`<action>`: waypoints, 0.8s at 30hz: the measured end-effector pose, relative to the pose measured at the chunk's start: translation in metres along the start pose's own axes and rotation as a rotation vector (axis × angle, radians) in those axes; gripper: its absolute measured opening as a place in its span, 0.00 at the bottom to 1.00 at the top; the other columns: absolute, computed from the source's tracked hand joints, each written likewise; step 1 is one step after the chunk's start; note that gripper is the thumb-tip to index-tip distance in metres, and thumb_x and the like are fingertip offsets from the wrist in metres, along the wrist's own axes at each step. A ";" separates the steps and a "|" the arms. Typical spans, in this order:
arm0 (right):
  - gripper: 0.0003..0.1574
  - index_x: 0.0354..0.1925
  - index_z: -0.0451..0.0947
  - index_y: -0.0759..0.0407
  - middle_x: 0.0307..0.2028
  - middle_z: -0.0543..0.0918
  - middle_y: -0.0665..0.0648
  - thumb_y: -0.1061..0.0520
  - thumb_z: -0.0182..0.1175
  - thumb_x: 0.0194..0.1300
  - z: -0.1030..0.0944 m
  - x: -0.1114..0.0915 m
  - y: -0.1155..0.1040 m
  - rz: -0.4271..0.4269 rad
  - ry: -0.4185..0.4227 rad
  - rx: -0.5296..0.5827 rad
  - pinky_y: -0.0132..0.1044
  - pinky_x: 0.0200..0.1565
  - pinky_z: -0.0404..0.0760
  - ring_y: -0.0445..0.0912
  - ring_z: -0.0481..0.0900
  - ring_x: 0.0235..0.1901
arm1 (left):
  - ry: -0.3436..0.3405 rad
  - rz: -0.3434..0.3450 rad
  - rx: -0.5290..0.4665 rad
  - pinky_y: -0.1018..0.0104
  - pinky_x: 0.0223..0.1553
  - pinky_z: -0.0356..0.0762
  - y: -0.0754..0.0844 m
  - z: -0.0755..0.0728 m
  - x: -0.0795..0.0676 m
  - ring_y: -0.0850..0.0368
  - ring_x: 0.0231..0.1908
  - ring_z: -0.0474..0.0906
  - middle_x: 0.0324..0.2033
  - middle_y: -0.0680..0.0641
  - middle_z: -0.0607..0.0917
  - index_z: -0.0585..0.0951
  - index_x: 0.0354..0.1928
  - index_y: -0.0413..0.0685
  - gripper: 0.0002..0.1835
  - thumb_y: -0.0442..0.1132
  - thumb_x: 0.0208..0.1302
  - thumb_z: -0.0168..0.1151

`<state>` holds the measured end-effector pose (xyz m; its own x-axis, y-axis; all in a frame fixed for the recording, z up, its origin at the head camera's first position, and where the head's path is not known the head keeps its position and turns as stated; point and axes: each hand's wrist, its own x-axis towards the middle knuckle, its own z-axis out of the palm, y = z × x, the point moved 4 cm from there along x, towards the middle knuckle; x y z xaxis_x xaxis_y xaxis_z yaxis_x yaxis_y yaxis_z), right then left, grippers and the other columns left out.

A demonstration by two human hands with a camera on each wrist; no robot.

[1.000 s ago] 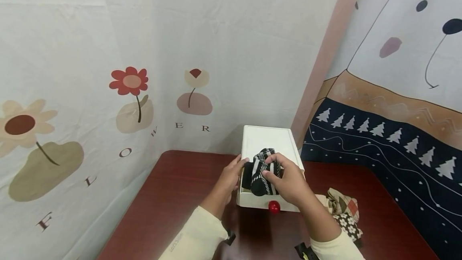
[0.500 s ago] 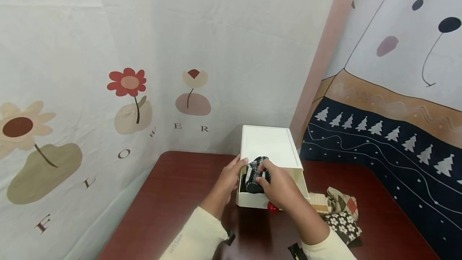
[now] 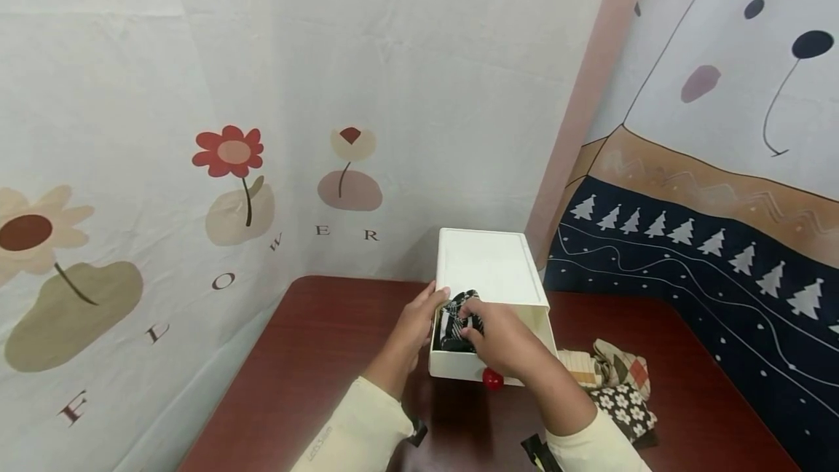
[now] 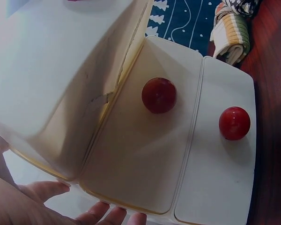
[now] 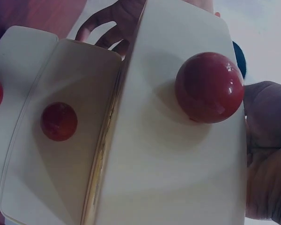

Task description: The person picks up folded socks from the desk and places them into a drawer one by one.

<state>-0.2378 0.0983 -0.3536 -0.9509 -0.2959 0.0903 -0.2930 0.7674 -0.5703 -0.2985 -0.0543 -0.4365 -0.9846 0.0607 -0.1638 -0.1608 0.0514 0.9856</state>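
Observation:
A small white chest of drawers (image 3: 488,264) with red round knobs stands on the table, its top drawer (image 3: 459,365) pulled out. Inside the left part of that drawer sits a rolled black-and-white patterned sock (image 3: 449,326). My right hand (image 3: 503,337) reaches over the drawer front, thumb and forefinger pinching the sock. Along the chest's left side, my left hand (image 3: 416,319) rests with its fingers spread against the wall, thumb near the drawer's edge. From the right wrist, the drawer front (image 5: 168,159) hides most of the sock.
To the right of the chest lies a pile of folded socks: a striped one (image 3: 580,368), an argyle one (image 3: 632,371) and a flowered one (image 3: 623,411). Lower drawers with red knobs (image 4: 159,95) are closed. A printed cloth wall (image 3: 393,93) stands behind the dark red table (image 3: 341,333).
My right hand has moved left and down with the sock, from above the drawer's middle into its left part. My left hand has stayed at the chest's side.

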 end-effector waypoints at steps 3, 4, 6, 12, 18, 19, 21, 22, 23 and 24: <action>0.11 0.51 0.82 0.57 0.42 0.87 0.59 0.65 0.69 0.73 0.002 0.003 0.000 -0.018 -0.054 -0.001 0.47 0.45 0.85 0.50 0.82 0.39 | 0.002 0.005 0.001 0.30 0.68 0.75 0.000 0.000 0.000 0.34 0.76 0.71 0.81 0.37 0.70 0.65 0.85 0.60 0.42 0.67 0.75 0.58; 0.12 0.52 0.81 0.57 0.44 0.88 0.59 0.65 0.69 0.73 0.002 0.003 0.000 -0.015 -0.070 0.003 0.48 0.46 0.85 0.51 0.83 0.41 | 0.001 0.006 0.001 0.30 0.67 0.76 0.000 0.000 0.000 0.35 0.76 0.71 0.81 0.37 0.70 0.65 0.85 0.60 0.42 0.66 0.75 0.58; 0.13 0.52 0.80 0.57 0.46 0.88 0.60 0.65 0.69 0.73 0.002 0.004 0.001 -0.005 -0.088 0.011 0.50 0.49 0.85 0.51 0.83 0.44 | 0.001 0.008 0.002 0.31 0.67 0.76 0.000 0.001 0.000 0.36 0.75 0.73 0.80 0.37 0.72 0.66 0.85 0.60 0.42 0.66 0.75 0.57; 0.12 0.54 0.80 0.59 0.45 0.87 0.59 0.65 0.67 0.75 0.002 0.004 0.001 -0.023 -0.116 0.004 0.52 0.53 0.85 0.51 0.82 0.45 | 0.002 0.006 0.012 0.31 0.67 0.76 0.001 0.000 -0.001 0.35 0.76 0.72 0.80 0.37 0.71 0.65 0.85 0.60 0.42 0.67 0.76 0.57; 0.11 0.57 0.80 0.63 0.40 0.83 0.58 0.62 0.61 0.80 0.003 0.006 0.002 -0.001 -0.194 -0.060 0.51 0.49 0.83 0.50 0.80 0.41 | -0.003 0.006 0.023 0.28 0.69 0.74 0.002 0.001 -0.002 0.32 0.78 0.68 0.83 0.37 0.68 0.65 0.86 0.61 0.42 0.67 0.76 0.57; 0.13 0.59 0.79 0.64 0.41 0.83 0.59 0.61 0.61 0.81 0.003 0.007 0.003 0.006 -0.211 -0.072 0.52 0.50 0.83 0.51 0.80 0.42 | -0.004 0.008 0.023 0.28 0.68 0.74 0.003 0.001 -0.001 0.33 0.78 0.69 0.82 0.37 0.68 0.65 0.86 0.60 0.42 0.67 0.75 0.57; 0.17 0.62 0.78 0.65 0.46 0.83 0.62 0.58 0.60 0.82 0.003 0.008 0.004 0.012 -0.238 -0.093 0.55 0.54 0.84 0.53 0.81 0.47 | -0.003 0.012 0.023 0.29 0.67 0.75 0.003 0.001 -0.002 0.33 0.77 0.70 0.82 0.37 0.69 0.65 0.86 0.60 0.43 0.67 0.75 0.57; 0.18 0.63 0.77 0.65 0.49 0.84 0.64 0.57 0.60 0.82 0.003 0.009 0.005 0.013 -0.246 -0.096 0.57 0.57 0.84 0.55 0.82 0.49 | -0.002 0.011 0.023 0.30 0.67 0.75 0.003 0.001 -0.001 0.34 0.77 0.71 0.82 0.37 0.69 0.65 0.86 0.60 0.43 0.67 0.75 0.57; 0.20 0.65 0.77 0.65 0.52 0.84 0.66 0.57 0.60 0.82 0.003 0.009 0.005 0.017 -0.253 -0.100 0.59 0.59 0.84 0.56 0.82 0.52 | -0.002 0.011 0.023 0.30 0.66 0.75 0.003 0.001 -0.001 0.34 0.76 0.72 0.81 0.37 0.70 0.65 0.86 0.59 0.43 0.67 0.75 0.57; 0.22 0.67 0.76 0.64 0.55 0.84 0.67 0.56 0.60 0.82 0.003 0.009 0.006 0.020 -0.257 -0.100 0.61 0.61 0.84 0.58 0.83 0.54 | -0.002 0.011 0.023 0.31 0.66 0.76 0.003 0.001 -0.002 0.35 0.76 0.72 0.81 0.37 0.71 0.65 0.85 0.59 0.43 0.67 0.75 0.57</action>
<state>-0.2480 0.0982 -0.3582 -0.9040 -0.4048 -0.1377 -0.2947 0.8232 -0.4853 -0.2971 -0.0534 -0.4333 -0.9862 0.0631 -0.1529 -0.1482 0.0738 0.9862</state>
